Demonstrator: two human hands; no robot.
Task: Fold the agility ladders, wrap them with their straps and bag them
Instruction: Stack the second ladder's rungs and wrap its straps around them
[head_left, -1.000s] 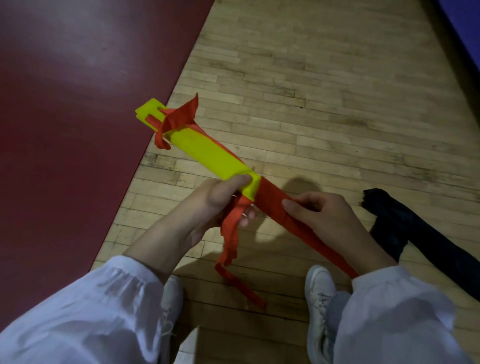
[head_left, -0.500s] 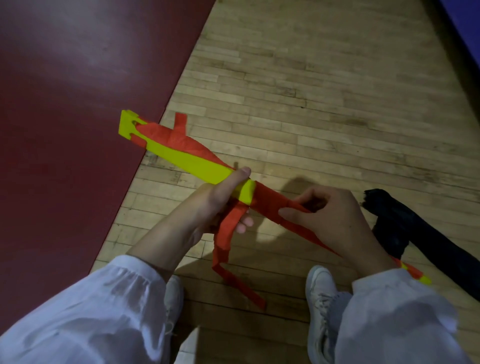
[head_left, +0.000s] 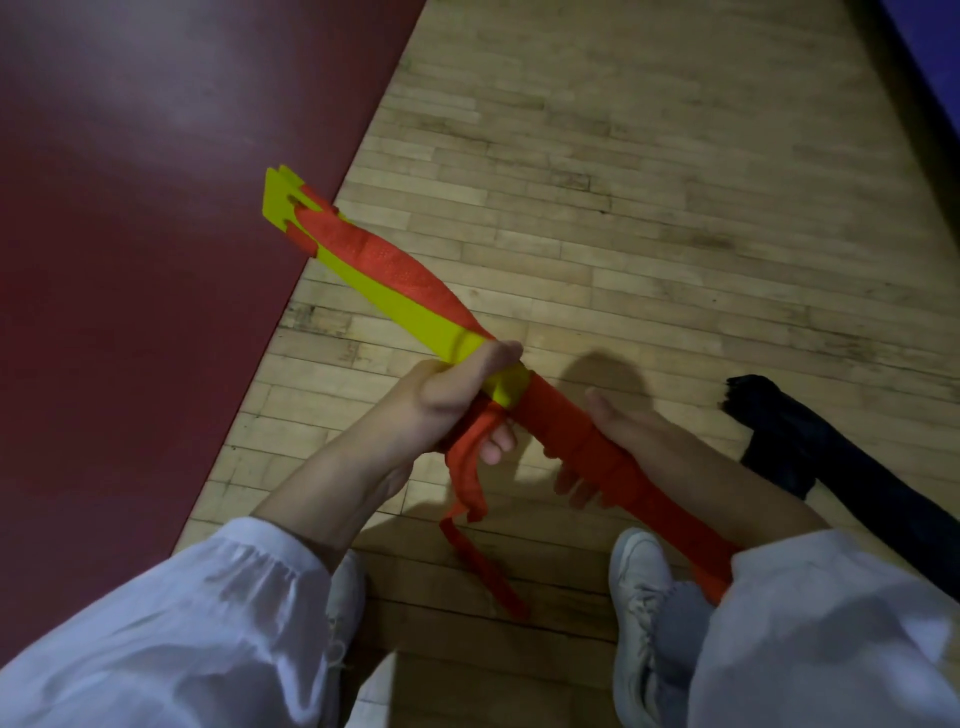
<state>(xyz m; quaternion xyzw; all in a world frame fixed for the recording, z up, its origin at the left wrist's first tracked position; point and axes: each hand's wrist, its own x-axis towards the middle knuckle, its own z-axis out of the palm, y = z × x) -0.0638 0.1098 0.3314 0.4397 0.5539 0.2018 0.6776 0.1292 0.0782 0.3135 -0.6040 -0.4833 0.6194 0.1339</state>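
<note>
Ladder bundle (head_left: 400, 304) grasped by L hand (head_left: 447, 397), R hand (head_left: 641, 436); wood floor (head_left: 623, 182), red mat (head_left: 130, 234) beside.

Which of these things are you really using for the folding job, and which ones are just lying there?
For the job:
yellow ladder, gripped by the left hand
red strap, wound round it, held by the right hand
dark cloth, probably the bag

Just there:
red mat
wooden floor
white shoes
</note>
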